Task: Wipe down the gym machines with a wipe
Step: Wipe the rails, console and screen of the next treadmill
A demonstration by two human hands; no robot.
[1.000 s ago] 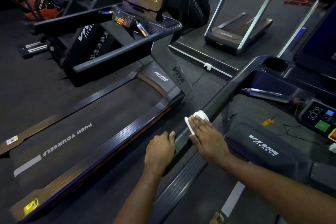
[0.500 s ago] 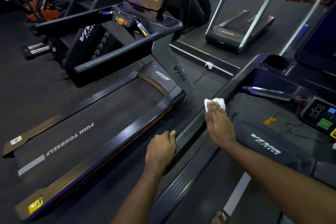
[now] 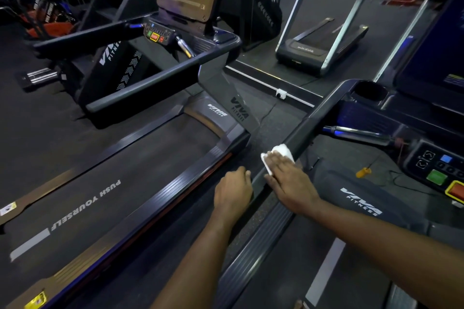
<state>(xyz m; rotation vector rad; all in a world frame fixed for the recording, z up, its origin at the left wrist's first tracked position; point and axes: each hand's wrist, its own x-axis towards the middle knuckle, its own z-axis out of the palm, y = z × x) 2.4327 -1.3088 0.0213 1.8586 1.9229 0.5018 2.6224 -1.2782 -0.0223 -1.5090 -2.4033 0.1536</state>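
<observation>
Pressing a folded white wipe (image 3: 280,152) flat against a treadmill's handrail (image 3: 324,113), the right hand (image 3: 292,180) lies with fingers straight and close together on top of it, partway up the sloping bar. The left hand (image 3: 232,192) sits apart from the right, just beside the rail's near end, with its fingers curled. Whether it truly grips the bar cannot be told from here. The wipe looks soft, thin and nearly weightless, likely to bunch or slip off unless pinned under a flat palm. The rail is a smooth, dark, matte bar with rounded edges, rising to a round cup holder (image 3: 369,90). Below it run a ribbed side strip (image 3: 261,241) and a grainy rubber floor (image 3: 273,120). The neighbouring treadmill's belt (image 3: 125,178) is dull and finely textured.
</observation>
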